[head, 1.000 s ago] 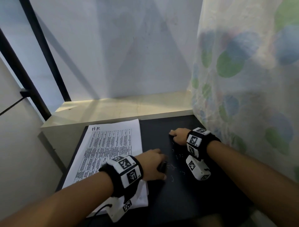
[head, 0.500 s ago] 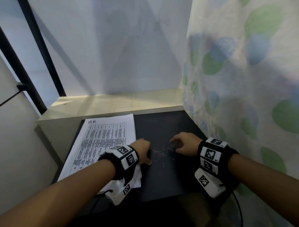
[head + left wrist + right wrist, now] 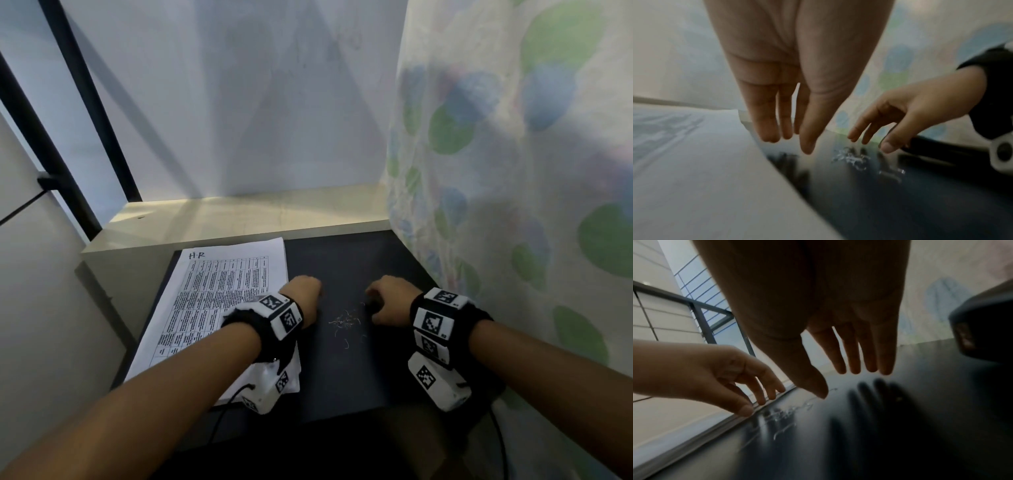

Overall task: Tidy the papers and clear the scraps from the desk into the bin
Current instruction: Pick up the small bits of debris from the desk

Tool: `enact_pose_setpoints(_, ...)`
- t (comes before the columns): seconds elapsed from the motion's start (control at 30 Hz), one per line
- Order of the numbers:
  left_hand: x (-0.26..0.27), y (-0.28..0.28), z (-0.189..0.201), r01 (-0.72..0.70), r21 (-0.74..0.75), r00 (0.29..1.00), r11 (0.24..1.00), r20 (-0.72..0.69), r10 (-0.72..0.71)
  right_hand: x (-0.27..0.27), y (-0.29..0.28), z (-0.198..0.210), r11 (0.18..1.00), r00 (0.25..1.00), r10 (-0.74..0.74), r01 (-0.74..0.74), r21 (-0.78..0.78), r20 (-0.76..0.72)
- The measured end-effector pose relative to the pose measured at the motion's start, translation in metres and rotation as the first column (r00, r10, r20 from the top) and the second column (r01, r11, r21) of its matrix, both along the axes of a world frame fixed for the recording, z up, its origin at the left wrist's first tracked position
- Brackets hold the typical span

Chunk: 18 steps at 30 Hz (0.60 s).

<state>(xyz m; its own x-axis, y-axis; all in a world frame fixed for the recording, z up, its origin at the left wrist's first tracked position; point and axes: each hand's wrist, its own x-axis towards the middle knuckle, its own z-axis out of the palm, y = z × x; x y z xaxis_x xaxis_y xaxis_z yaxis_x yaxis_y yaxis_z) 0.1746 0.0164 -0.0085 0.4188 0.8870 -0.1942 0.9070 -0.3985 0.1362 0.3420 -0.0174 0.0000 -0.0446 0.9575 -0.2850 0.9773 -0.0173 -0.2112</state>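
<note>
A small heap of thin pale scraps (image 3: 346, 322) lies mid-desk on the black desk top (image 3: 342, 377). A stack of printed papers (image 3: 212, 301) marked "HR" covers the desk's left part. My left hand (image 3: 308, 291) hovers just left of the scraps, at the papers' right edge. My right hand (image 3: 380, 298) hovers just right of them. In the left wrist view my left hand (image 3: 793, 144) points its straight fingers down and holds nothing, with the scraps (image 3: 853, 159) beside it. My right hand (image 3: 840, 382) likewise hangs with fingers extended over the scraps (image 3: 785, 415). No bin shows.
A pale ledge (image 3: 239, 219) runs behind the desk under a white wall. A spotted curtain (image 3: 513, 171) hangs along the desk's right side. A black frame post (image 3: 85, 102) stands at the left. A dark blurred object (image 3: 982, 329) sits at the right wrist view's edge.
My right hand has drawn back from the far desk toward me. The scattered scraps now lie bunched in one small heap between my hands, which have moved a little apart.
</note>
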Motion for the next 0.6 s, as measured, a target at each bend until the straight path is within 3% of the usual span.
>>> enact_pose_setpoints(0.1,0.0,-0.011,-0.008,0.016,-0.06,0.976,0.998,-0.214,-0.029,-0.008,-0.008,-0.01,0.989,0.992,0.085,-0.072,-0.13,0.094)
enact_pose_setpoints(0.2,0.011,-0.03,-0.019,0.118,-0.076,0.944,0.99,-0.301,-0.135,-0.023,-0.021,-0.02,0.968,0.98,0.184,-0.167,-0.186,0.081)
enact_pose_setpoints(0.3,0.014,-0.039,-0.022,0.163,-0.104,0.961,0.981,-0.21,-0.182,-0.029,-0.027,-0.018,0.961,0.976,0.217,-0.209,-0.183,0.026)
enact_pose_setpoints(0.4,0.009,-0.034,-0.014,0.098,-0.096,0.992,0.991,-0.076,-0.105,-0.025,-0.017,-0.009,0.992,0.994,0.102,-0.104,-0.065,-0.038)
enact_pose_setpoints(0.47,0.005,-0.029,-0.008,0.042,-0.086,0.998,0.995,-0.052,-0.046,-0.023,-0.008,-0.006,0.996,0.996,0.091,-0.091,-0.024,-0.009)
enact_pose_setpoints(0.6,0.005,-0.026,-0.005,0.02,-0.081,0.999,0.997,-0.032,-0.022,-0.027,-0.008,-0.011,0.979,0.974,0.192,-0.183,-0.085,0.117)
